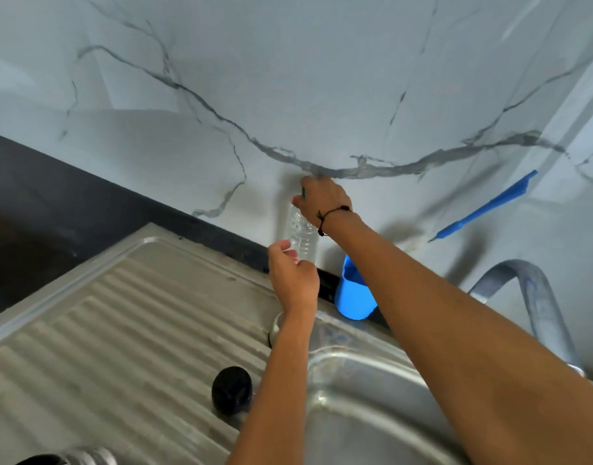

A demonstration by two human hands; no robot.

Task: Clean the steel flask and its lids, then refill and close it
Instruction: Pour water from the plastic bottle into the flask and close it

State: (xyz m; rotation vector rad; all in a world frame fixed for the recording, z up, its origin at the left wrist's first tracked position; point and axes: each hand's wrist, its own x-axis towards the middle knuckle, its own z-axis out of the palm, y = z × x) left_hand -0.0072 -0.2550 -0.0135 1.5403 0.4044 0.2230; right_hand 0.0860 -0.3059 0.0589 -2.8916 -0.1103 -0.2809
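Right hand (323, 199) grasps the ribbed clear plastic bottle's (302, 234) green cap; left hand (293, 275) curls round its base.

No text, label, brand or number is legible anywhere.

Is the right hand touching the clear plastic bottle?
Touching: the head view shows the right hand closed over the top of the clear plastic bottle.
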